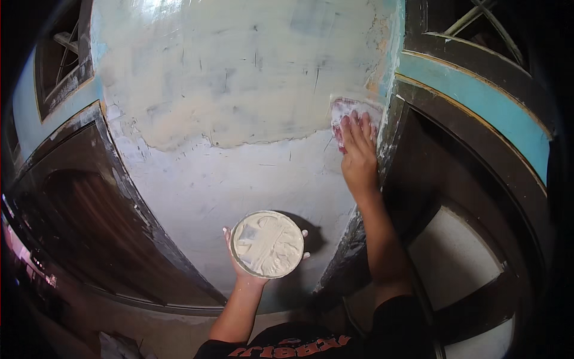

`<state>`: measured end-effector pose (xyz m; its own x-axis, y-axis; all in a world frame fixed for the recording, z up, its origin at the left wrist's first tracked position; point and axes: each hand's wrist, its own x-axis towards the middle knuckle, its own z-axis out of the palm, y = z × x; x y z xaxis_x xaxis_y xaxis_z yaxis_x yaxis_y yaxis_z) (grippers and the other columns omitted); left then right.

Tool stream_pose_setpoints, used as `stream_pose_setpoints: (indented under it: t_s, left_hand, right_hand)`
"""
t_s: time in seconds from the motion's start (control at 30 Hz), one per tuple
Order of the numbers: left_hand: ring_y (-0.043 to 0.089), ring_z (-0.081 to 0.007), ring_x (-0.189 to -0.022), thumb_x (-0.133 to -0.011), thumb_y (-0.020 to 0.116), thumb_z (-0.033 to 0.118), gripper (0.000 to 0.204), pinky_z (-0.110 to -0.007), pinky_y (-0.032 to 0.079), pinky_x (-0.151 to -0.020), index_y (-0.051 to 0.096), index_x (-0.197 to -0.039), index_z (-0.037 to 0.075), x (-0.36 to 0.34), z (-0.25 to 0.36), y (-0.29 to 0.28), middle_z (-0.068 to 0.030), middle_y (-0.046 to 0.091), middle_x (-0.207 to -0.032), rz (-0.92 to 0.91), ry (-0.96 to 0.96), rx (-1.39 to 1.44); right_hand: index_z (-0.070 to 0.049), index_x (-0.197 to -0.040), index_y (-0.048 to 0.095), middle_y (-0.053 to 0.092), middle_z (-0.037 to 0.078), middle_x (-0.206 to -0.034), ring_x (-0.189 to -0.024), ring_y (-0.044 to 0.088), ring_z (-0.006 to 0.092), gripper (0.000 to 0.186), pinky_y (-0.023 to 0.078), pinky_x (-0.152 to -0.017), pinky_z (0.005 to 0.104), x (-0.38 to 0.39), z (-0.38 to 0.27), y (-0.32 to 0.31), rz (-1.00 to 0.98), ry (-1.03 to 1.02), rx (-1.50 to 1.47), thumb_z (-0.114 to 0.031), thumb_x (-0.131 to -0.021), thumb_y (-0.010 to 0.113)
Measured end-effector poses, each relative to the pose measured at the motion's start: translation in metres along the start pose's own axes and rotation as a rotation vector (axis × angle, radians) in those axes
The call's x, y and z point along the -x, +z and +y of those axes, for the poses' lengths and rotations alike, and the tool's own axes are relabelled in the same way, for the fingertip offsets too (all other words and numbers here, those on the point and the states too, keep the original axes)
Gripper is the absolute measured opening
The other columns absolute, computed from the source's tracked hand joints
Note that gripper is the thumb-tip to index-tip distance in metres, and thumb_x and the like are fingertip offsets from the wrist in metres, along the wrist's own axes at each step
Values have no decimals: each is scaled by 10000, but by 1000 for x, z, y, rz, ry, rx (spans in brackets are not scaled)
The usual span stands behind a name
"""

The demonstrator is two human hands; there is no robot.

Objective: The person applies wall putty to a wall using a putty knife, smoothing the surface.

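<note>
My left hand (245, 276) supports a round tub (232, 252) from below, thumb on its left side and fingertips showing past its right side. Thick cream-coloured putty (276, 240) fills the tub, its surface ridged and smeared. Up and to the right, my right hand (360, 157) presses a flat putty spreader (342, 109) against the wall (239, 170), fingers laid along it. White putty coats the spreader, with reddish patches showing through. Cream, patchy filler covers the wall's upper part, ending in a ragged edge above a paler, greyish-white lower area.
A dark wooden door (78, 203) with a worn frame stands left of the wall. Another dark panelled door frame (418, 155) lies close beside my right arm. Turquoise bands (472, 90) run above it. Pale panels (457, 254) sit at the lower right.
</note>
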<state>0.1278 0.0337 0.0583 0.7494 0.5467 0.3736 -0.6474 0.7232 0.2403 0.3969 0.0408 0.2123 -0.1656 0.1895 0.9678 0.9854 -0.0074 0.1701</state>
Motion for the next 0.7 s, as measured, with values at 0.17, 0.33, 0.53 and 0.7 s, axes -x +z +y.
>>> stream_pose_setpoints:
  t_s: [0.17,0.33,0.53,0.7]
  left_hand:
    - [288,-611,-1432,-790,438,924,1093,-833,251,-1076,378,-1569,160,4,4,-4,-252,328,-1606,31,27,82]
    - [278,-605,-1440,-789,435,926,1121,-833,249,-1077,355,-1575,131,3,5,-5,-273,323,-1598,2,46,117]
    - [267,-610,-1442,-791,428,928,1107,-837,242,-1077,360,-1578,152,2,2,-5,-272,292,-1617,0,15,45]
    - [270,-620,-1435,-808,420,917,1083,-831,257,-1074,367,-1573,151,2,4,-9,-262,309,-1610,-10,46,56]
  right_hand:
    - [-35,-1331,655,578,162,-1468,-1413,476,415,456,358,-1166,551,60,-11,13,-47,14,-88,62,-892,588]
    - [-28,-1336,653,598,176,-1436,-1405,474,450,481,341,-1174,563,35,-11,-10,25,7,-102,93,-875,586]
    - [-12,-1375,628,581,224,-1436,-1431,447,438,611,329,-1184,551,-22,3,0,134,-40,-66,174,-807,500]
    - [-30,-1372,617,564,169,-1477,-1436,437,434,502,329,-1179,571,35,-11,18,-6,35,-83,86,-887,558]
